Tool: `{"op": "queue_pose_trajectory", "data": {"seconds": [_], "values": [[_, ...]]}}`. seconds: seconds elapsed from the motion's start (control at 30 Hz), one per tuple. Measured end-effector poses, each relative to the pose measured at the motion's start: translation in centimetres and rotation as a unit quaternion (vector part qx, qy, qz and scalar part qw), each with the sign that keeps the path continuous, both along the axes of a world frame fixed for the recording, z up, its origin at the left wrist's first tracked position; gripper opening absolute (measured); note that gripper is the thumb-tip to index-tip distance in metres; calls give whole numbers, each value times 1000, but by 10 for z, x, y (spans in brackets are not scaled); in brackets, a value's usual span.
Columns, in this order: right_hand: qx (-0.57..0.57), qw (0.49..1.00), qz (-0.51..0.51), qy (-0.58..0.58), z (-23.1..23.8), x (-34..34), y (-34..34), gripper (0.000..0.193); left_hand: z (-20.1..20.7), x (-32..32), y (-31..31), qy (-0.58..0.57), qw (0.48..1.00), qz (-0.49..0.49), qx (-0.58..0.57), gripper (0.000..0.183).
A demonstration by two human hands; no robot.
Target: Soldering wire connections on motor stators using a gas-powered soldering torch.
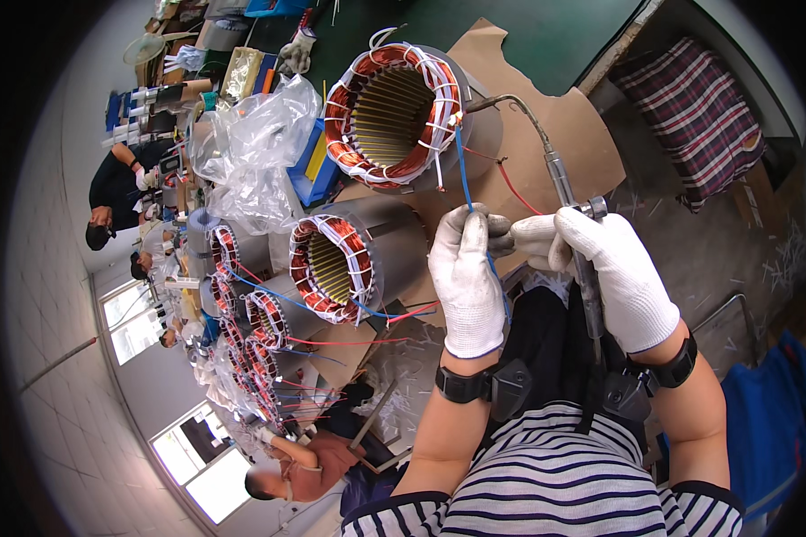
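Note:
My left hand (468,277), in a white glove, pinches a blue wire (465,170) between thumb and fingers. The wire runs up to the edge of a large motor stator (338,134), which lies on its side with copper windings laced in white cord. My right hand (620,277), also gloved, is wrapped around the handle of a gas torch (558,174). Its curved nozzle points left, close to the blue wire's upper end; I see no flame. A red wire (515,190) runs from the stator toward my right fingertips, which nearly meet my left ones.
Brown cardboard (560,125) lies under the large stator. A smaller stator (297,268) is nearer, with several more beyond. Clear plastic bags (251,152) and a blue bin (311,183) stand left. A plaid cushion (690,116) is at right. Several people work at far left.

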State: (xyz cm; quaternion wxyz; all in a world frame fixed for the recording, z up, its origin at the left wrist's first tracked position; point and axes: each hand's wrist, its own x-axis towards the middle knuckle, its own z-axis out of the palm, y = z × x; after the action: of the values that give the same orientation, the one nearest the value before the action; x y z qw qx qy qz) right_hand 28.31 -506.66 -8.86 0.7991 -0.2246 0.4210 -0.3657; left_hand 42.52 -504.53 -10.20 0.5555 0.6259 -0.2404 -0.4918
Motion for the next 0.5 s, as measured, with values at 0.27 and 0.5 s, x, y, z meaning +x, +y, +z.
{"op": "queue_pose_trajectory", "data": {"seconds": [0.27,0.5], "values": [[7,1000,-5,-7,-3,-1,1,39,-3,1,1,7,1000,-3,-10,15],[-7,1000,3,6,0,-1,2,38,-1,0,1,11,1000,0,-12,15]]}}
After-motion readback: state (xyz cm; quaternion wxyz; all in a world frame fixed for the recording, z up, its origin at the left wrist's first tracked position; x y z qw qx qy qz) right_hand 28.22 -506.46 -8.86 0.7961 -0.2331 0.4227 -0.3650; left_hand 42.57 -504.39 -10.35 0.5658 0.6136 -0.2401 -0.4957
